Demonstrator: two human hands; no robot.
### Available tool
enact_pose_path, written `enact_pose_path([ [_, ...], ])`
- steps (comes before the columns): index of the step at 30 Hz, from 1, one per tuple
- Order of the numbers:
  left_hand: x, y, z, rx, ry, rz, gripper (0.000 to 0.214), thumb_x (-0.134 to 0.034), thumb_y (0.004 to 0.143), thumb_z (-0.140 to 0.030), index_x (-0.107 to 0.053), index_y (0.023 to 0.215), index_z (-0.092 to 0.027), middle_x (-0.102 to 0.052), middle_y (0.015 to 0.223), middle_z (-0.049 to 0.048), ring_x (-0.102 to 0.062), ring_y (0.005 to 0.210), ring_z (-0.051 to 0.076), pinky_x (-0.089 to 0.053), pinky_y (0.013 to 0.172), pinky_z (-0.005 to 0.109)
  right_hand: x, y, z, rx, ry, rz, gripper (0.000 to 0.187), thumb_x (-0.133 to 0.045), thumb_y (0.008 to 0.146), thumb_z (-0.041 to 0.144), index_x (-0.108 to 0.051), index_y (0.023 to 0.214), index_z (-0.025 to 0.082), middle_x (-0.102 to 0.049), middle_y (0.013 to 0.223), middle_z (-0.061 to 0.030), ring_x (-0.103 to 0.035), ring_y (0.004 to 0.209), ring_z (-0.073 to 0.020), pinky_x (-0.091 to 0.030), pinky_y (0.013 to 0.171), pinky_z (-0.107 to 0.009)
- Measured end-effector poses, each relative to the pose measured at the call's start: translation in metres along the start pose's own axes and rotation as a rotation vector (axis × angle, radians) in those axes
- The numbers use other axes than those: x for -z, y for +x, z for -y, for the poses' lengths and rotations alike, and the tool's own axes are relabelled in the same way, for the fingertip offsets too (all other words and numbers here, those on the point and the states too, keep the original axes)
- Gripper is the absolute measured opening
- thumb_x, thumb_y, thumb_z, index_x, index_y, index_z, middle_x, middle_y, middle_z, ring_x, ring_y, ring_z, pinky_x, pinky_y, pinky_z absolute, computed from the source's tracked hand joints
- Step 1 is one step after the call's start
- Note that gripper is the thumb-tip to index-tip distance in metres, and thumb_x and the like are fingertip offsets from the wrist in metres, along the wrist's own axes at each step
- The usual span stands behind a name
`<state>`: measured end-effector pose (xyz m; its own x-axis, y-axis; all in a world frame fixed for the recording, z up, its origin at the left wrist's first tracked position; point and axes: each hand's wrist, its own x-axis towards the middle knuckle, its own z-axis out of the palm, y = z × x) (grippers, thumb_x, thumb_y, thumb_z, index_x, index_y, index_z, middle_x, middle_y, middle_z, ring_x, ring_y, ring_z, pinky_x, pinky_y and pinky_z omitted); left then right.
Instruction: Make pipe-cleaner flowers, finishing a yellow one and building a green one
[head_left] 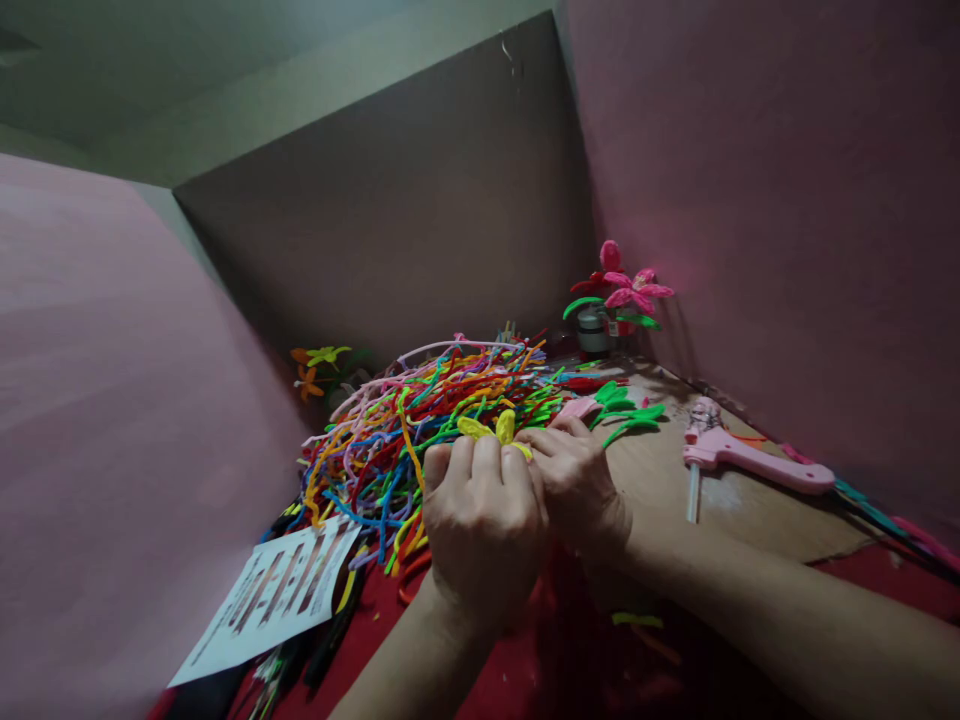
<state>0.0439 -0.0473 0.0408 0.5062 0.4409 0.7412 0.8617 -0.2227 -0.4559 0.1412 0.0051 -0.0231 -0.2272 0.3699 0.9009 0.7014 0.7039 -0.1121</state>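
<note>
Both hands meet in front of a big heap of coloured pipe cleaners [420,420]. My left hand [484,515] is closed, its knuckles toward me. Touching it on the right, my right hand [574,480] is closed as well. Between and just beyond them, yellow petals of a pipe cleaner flower [505,428] stick out from the fingers. The rest of that flower is hidden behind the hands. Green pipe cleaner leaves [616,398] lie a little past my right hand, beside a pink piece [579,408].
A pink glue gun [757,462] with a glue stick rests on a cardboard sheet [652,480] at the right. Finished pink flowers [637,290] stand in a small pot [592,330] at the back. A printed paper [270,595] lies left, above red cloth [517,665]. Pink walls close in both sides.
</note>
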Motion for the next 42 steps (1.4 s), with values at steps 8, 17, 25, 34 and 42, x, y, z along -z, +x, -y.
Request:
enact_pose_path([
  [8,0.007,-0.008,0.007,0.022,-0.197,0.001,0.015,-0.056,0.077,-0.025,-0.057,0.085,-0.013,-0.059,0.074,0.0093,-0.05,0.072,0.023,-0.035,0.069,0.036,0.005,0.003,-0.005,-0.102,0.194,-0.003,0.033,-0.038,0.085,0.025,-0.054,0.057,0.017,-0.058,0.06,-0.0018,-0.048,0.057,-0.012,-0.028,0.061,-0.03],
  [17,-0.012,-0.029,0.017,0.016,-0.277,-0.126,0.022,-0.058,0.074,-0.011,-0.056,0.095,-0.016,-0.063,0.078,0.0087,-0.053,0.071,0.02,-0.039,0.07,0.033,0.005,0.004,-0.001,-0.268,0.35,0.013,0.029,-0.048,0.083,0.022,-0.057,0.056,0.017,-0.057,0.058,0.0004,-0.049,0.055,-0.0104,-0.031,0.061,-0.026],
  [25,-0.018,-0.032,0.016,0.064,-0.3,-0.151,0.025,-0.059,0.072,-0.012,-0.056,0.096,-0.017,-0.064,0.079,0.0077,-0.055,0.072,0.019,-0.037,0.07,0.034,0.006,0.004,0.0,-0.336,0.497,0.005,0.029,-0.048,0.082,0.022,-0.056,0.055,0.017,-0.051,0.053,0.002,-0.046,0.052,-0.0097,-0.033,0.053,-0.022],
  [34,0.034,-0.032,-0.015,0.935,-1.445,0.271,0.013,-0.058,0.076,-0.03,-0.062,0.076,-0.018,-0.052,0.053,-0.0007,-0.044,0.042,0.009,-0.033,0.04,0.021,0.009,0.005,-0.003,-0.136,0.277,-0.091,0.025,-0.045,0.083,0.017,-0.057,0.061,0.017,-0.065,0.068,-0.003,-0.053,0.061,-0.0126,-0.032,0.063,-0.029],
  [42,0.023,-0.014,-0.049,1.566,-2.555,0.154,0.023,-0.052,0.082,-0.037,-0.056,0.09,-0.015,-0.046,0.061,-0.0057,-0.031,0.033,-0.002,-0.026,0.033,0.012,0.01,0.004,-0.01,-0.044,0.176,-0.137,0.026,-0.038,0.086,0.019,-0.058,0.071,0.018,-0.066,0.075,-0.005,-0.057,0.068,-0.0153,-0.033,0.069,-0.033],
])
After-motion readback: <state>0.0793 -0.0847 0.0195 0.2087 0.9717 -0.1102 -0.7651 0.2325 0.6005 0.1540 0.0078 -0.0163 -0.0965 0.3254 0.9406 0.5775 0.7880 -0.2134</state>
